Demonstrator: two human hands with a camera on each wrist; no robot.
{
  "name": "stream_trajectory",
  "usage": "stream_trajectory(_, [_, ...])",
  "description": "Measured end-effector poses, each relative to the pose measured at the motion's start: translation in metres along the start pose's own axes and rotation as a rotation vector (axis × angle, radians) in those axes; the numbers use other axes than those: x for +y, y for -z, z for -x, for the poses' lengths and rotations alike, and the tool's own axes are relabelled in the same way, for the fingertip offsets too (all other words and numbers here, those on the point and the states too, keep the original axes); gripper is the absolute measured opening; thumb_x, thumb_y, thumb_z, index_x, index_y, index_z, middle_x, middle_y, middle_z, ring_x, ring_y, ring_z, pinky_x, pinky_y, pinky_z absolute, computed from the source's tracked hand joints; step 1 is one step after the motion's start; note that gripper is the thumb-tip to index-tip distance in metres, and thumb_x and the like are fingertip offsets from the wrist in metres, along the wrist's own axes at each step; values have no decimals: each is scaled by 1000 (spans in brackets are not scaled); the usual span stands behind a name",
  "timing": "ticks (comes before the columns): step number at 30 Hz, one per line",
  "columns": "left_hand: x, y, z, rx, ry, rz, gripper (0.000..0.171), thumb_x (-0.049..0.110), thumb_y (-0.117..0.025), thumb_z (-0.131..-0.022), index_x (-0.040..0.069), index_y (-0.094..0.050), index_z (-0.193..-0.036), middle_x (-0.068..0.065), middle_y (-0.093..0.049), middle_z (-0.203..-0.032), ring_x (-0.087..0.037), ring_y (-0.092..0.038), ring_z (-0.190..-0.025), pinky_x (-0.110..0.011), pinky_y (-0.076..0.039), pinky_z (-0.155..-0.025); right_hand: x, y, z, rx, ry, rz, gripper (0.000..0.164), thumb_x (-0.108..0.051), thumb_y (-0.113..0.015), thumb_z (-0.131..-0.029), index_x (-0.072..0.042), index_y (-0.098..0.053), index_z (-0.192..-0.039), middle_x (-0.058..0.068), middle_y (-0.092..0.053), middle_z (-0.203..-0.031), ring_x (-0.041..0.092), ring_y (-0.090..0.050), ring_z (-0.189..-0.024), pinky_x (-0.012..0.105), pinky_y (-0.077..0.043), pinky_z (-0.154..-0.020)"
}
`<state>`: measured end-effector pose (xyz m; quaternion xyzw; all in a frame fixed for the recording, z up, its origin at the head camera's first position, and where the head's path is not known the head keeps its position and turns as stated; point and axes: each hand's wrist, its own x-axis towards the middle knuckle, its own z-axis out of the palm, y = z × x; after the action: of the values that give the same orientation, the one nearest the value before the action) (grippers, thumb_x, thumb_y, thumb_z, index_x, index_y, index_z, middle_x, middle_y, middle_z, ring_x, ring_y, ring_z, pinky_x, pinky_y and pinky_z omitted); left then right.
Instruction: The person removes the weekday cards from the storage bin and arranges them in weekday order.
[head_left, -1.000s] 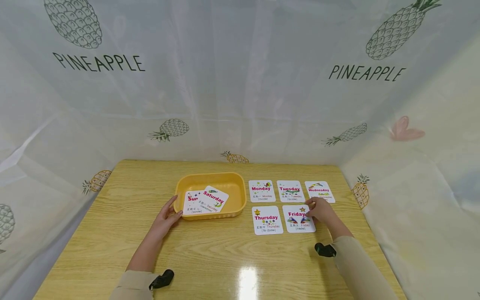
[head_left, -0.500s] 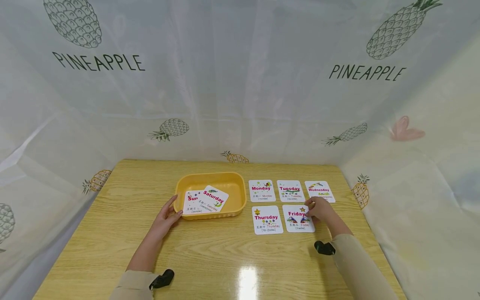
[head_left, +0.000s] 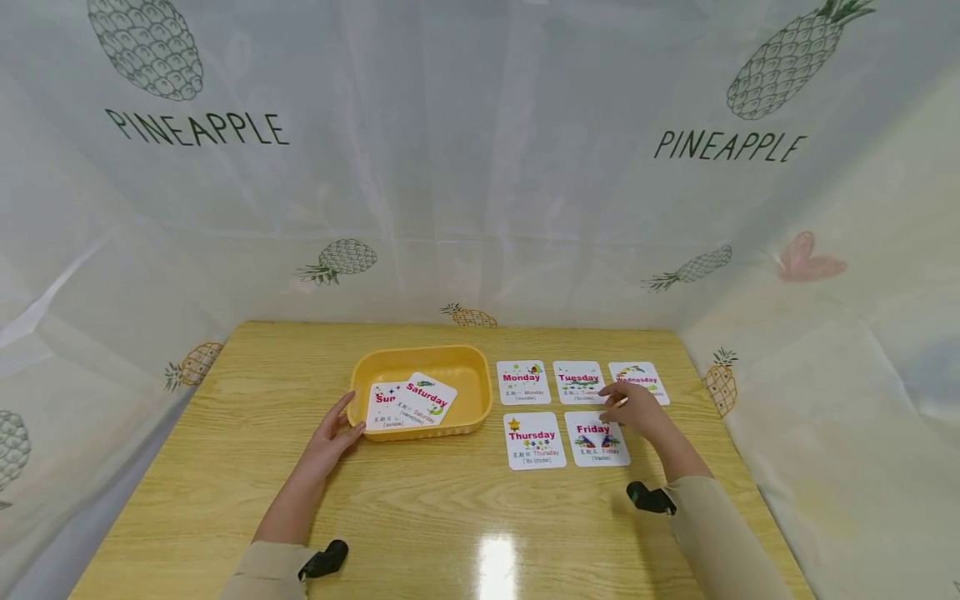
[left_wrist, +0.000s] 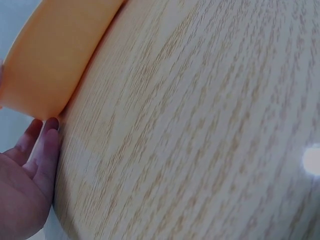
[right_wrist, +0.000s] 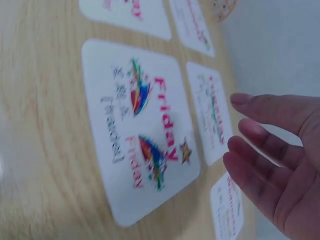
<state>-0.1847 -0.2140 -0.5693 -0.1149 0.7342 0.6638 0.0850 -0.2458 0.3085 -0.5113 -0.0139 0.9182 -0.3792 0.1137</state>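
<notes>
A yellow plastic tray stands on the table, with a Sunday card partly covered by a Saturday card inside. My left hand grips the tray's near left corner, thumb at the front rim and fingers along the left end. In the left wrist view, fingertips meet the base of the tray wall. My right hand hovers above the gap between the Friday card and the Tuesday and Wednesday cards. Its fingers are relaxed, holding nothing.
Monday lies left of Tuesday in the back row of cards. Thursday lies beside Friday in the row nearer me. Bare wooden table extends in front. Pineapple-print curtains enclose the table's back and sides.
My right hand has lifted off the Friday card's right edge and shifted slightly left and up. Friday stays where it was. The left hand and the tray have not moved.
</notes>
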Motion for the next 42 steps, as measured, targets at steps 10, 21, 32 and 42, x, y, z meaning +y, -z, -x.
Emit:
stream_trajectory(10, [0,2,0,-4,-2,-1,71,18,-62,-97,27,-24,-156,-21,-36,-148,-12,-50,-106,-31,-44,-85,-50,-10,-3,-89,174,-89,39,0,-72,-86,2,-61,-123,21,-61,-105,26,-59,-86,47,-51,-74])
stream_trajectory(21, [-2,2,-1,2,-6,12,70,16,-63,-97,25,-27,-155,-21,-37,-147,-11,-50,-103,-32,-43,-84,-108,-27,-14,-300,379,-109,46,0,-73,-85,3,-58,-128,13,-65,-107,24,-63,-91,33,-52,-77])
stream_trajectory(32, [-3,1,-2,10,-17,0,69,15,-63,-96,24,-27,-155,-22,-37,-146,-13,-51,-104,-30,-44,-84,-154,-52,-31,-446,410,-184,53,5,-72,-84,2,-54,-134,13,-65,-109,30,-62,-97,33,-53,-79])
stream_trajectory(42, [-1,1,0,19,-22,2,69,14,-63,-96,23,-28,-155,-22,-39,-145,-12,-53,-101,-30,-45,-82,-179,-80,-49,-555,381,-287,53,2,-71,-86,1,-53,-136,16,-63,-115,23,-64,-95,35,-52,-84])
